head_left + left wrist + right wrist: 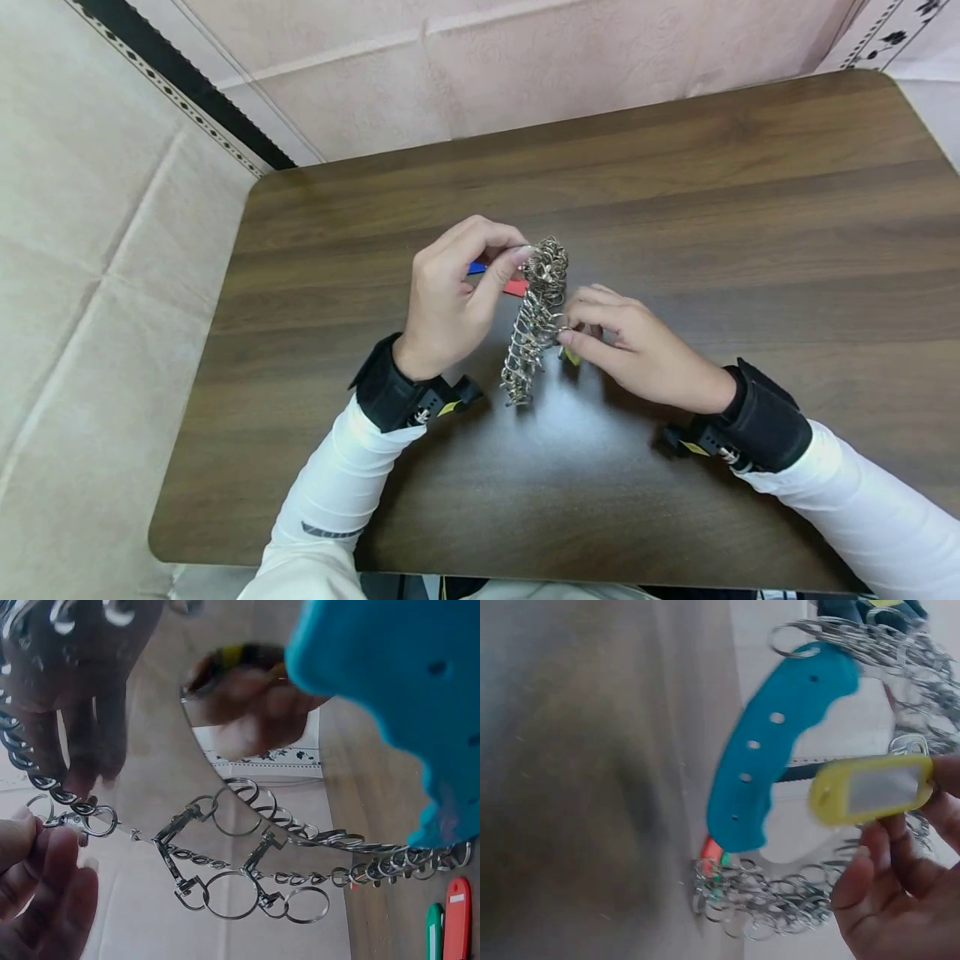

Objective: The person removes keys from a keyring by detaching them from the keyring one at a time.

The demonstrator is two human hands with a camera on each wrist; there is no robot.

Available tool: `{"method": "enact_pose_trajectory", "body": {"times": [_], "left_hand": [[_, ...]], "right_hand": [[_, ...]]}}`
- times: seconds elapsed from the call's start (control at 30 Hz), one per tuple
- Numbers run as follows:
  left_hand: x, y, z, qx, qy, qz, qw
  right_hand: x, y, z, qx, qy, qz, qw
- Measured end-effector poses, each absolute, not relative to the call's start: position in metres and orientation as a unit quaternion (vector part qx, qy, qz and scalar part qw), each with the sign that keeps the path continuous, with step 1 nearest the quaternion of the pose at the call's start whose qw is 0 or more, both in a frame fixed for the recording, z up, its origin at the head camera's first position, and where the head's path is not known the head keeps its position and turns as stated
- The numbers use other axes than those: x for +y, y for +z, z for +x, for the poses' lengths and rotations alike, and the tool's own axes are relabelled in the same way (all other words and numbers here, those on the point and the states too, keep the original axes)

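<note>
Between the hands stands a dense upright bundle of linked metal key rings (536,321). My left hand (453,292) pinches a small metal clasp with rings (79,820) near the bundle's top. At its near side, my right hand (637,350) pinches the ring end of a yellow key tag (874,791). The rings run along a teal curved piece with holes (780,750) and a mirror-like surface (161,727), both seen in the wrist views. Beside the left fingers show a blue tag (477,267) and a red tag (516,287). A green tag (434,930) shows in the left wrist view.
A brown wooden table (337,467) with rounded corners lies under the hands. Pale patterned cloth walls (525,75) rise behind it and on the left. Both wrists wear black straps (765,417) with small cameras.
</note>
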State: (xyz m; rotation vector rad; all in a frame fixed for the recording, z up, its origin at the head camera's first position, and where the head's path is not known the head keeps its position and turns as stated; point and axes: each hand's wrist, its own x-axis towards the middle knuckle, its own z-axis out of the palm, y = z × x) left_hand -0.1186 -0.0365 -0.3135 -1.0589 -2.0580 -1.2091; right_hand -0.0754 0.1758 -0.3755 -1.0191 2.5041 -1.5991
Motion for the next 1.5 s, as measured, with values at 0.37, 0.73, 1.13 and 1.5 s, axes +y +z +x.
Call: {"method": "enact_pose_trajectory", "body": {"times": [0.37, 0.73, 1.13, 1.5], "left_hand": [[-0.041, -0.319, -0.124, -0.771, -0.465, -0.358, 0.249], [-0.039, -0.322, -0.126, -0.77, -0.469, -0.361, 0.238], [-0.037, -0.323, -0.127, -0.773, -0.47, -0.361, 0.227], [-0.035, -0.326, -0.126, -0.781, -0.473, -0.361, 0.192]], "right_hand": [[0.182, -0.355, -0.079, 0.757, -0.577, -0.287, 0.11], [0.177, -0.35, -0.079, 0.75, -0.591, -0.279, 0.098], [0.173, -0.334, -0.075, 0.718, -0.642, -0.254, 0.086], [0.17, -0.328, -0.077, 0.722, -0.635, -0.263, 0.08]]}}
